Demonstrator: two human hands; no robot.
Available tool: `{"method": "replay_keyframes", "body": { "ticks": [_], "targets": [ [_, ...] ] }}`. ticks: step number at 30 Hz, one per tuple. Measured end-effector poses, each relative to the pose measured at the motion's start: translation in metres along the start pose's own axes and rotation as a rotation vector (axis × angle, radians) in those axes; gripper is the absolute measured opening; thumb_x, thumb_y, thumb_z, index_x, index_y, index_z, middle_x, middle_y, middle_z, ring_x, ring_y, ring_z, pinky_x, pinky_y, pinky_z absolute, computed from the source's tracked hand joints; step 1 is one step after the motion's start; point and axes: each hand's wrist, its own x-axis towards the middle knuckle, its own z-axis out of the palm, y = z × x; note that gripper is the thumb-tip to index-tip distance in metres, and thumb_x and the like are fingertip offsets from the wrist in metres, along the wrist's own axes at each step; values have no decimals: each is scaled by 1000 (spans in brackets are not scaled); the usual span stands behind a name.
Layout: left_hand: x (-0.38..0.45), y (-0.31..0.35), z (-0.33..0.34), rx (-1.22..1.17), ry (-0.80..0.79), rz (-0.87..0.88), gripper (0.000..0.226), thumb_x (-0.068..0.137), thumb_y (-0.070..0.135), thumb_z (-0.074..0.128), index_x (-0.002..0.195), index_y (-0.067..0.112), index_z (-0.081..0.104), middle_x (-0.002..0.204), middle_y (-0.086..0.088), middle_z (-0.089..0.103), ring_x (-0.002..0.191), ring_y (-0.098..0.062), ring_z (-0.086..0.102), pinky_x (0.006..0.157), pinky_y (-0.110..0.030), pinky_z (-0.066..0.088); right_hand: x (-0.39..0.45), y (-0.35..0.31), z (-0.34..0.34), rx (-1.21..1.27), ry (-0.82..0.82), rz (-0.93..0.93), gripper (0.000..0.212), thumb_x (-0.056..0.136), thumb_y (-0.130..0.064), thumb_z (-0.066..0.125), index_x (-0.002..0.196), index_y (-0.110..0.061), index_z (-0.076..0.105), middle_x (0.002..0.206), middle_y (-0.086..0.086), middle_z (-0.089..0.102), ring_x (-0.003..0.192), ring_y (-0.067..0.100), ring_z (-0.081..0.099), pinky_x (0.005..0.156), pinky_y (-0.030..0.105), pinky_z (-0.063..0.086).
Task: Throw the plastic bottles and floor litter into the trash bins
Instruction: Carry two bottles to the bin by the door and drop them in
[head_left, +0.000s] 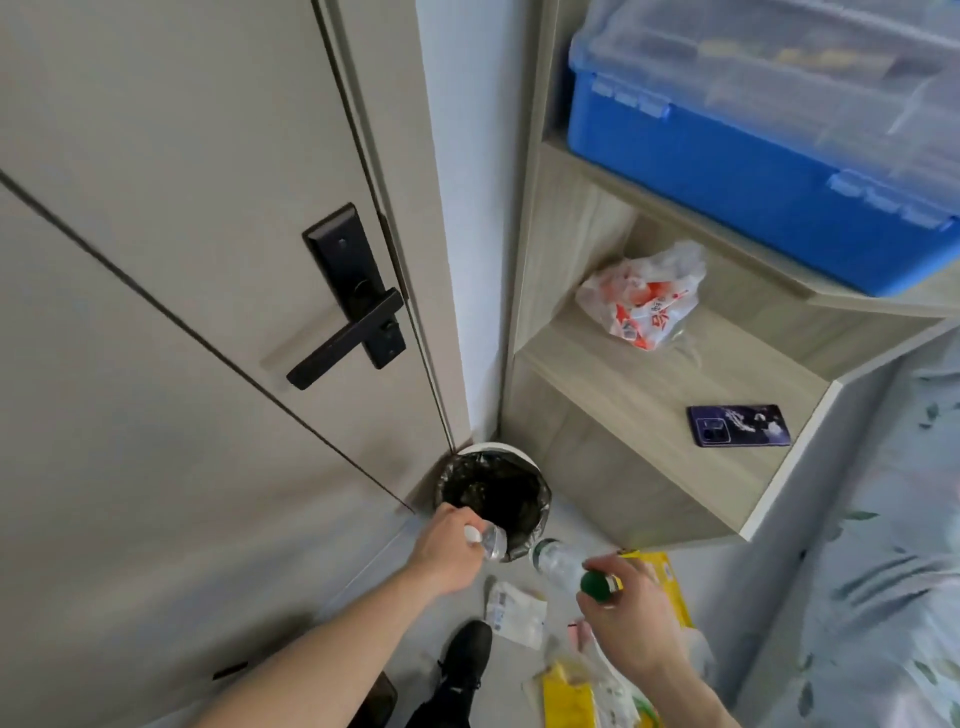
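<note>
While over bin (493, 493), two bottles (492, 543).

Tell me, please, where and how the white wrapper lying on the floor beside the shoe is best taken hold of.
Pinch the white wrapper at its raised, crumpled far edge, reaching from above. It seems to lie flat on the floor, offering little else to hold.

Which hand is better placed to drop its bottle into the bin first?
Left. The left hand holds its white-capped bottle at the trash bin rim; the right hand with the green-capped bottle is farther back.
</note>
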Motion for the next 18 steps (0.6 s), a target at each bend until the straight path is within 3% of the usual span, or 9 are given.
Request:
{"method": "replay_keyframes", "body": {
  "ticks": [2,6,10,12,15,18],
  "targets": [
    [42,-11,13,18,-13,-20,20,94,21,57,112,27,64,124,2,48,110,-25,59,96,-33,48,30,6,18,14,4,42,29,83,-25,74,104,-43,64,115,-9,60,89,10,68,76,23,50],
    [120,-36,47,38,-21,-18,22,92,22,59,112,29,64,125,3,46,107,-26,62,96,-31,46,87,19,54,-20,12,73,27,86,-27,72,108,-41,65,112,-15,54,87,8,62,61,14,40],
    [187,-69,85,14,-46,-65,33,93,26,58,126,26,65,131,-1,43,112,-28,60,105,-34,46,136,37,95,24,7,71,28,82,-28,74,106,-40,68,112,-15,56,92,13,69,73,27,53],
    [212,-86,104,28,-66,-87,33,92,26,58,125,23,64,129,0,40,110,-30,59,102,-36,49,158,45,116,37,9,66,27,82,-28,74,105,-40,69,112,-15,57,92,14,70,78,31,56],
    [238,-109,132,45,-95,-104,31,91,25,58,122,23,62,124,5,33,101,-28,58,92,-40,55,191,58,147,41,-18,56,26,86,-27,71,109,-38,69,113,-15,57,91,11,71,68,27,55],
    [262,-127,153,58,-101,-88,37,92,20,57,129,21,59,133,5,32,104,-27,57,95,-38,53,219,70,175,36,-38,65,27,88,-26,68,113,-38,68,117,-15,56,88,9,70,62,21,48]
  ]
}}
